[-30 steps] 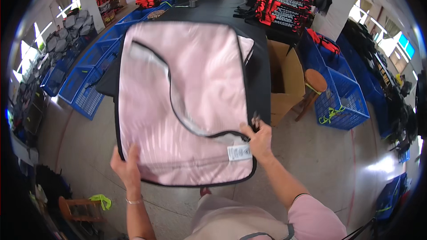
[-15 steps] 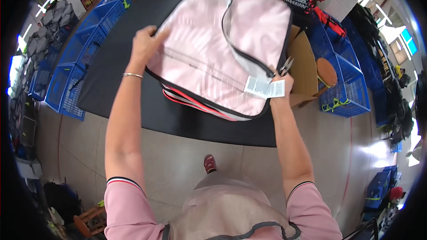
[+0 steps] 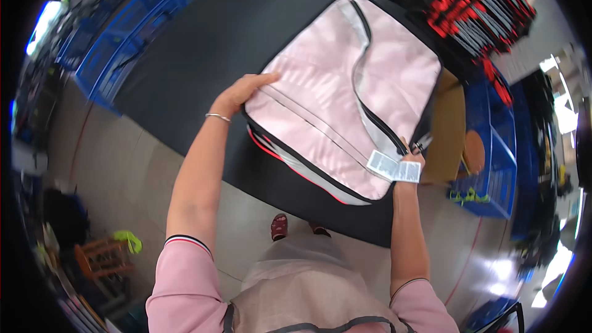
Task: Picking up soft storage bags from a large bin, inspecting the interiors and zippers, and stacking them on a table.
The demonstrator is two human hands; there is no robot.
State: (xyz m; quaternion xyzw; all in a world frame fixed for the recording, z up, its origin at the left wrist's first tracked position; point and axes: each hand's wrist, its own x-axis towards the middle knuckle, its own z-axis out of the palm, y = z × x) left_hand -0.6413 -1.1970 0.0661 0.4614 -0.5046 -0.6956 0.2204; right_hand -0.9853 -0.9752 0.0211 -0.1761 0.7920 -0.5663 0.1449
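A square pink fabric bag (image 3: 314, 95) with black-bound edges lies on the table, with a dark zipper (image 3: 364, 95) curving across its face. My left hand (image 3: 242, 92) grips its left corner, thumb on top and fingers hidden underneath. At the right corner, my right hand (image 3: 413, 160) is closed round the fabric by the zipper's end. Small metal thread snips (image 3: 422, 143) stick out from that same hand. A white printed label (image 3: 393, 167) hangs over the bag beside it. Red-edged layers (image 3: 302, 172) show below the bag's near edge.
The black table (image 3: 185, 80) runs beneath the bag. Blue crates (image 3: 114, 55) line its left side. An open cardboard box (image 3: 448, 129), a round brown stool top (image 3: 474, 151) and a blue crate (image 3: 502, 172) stand right. Red and black straps (image 3: 475, 6) are piled far right.
The view has turned, so the table and bag sit lower and farther right in it. Both hands keep their holds on the bag's corners, and the bag now lies flatter.
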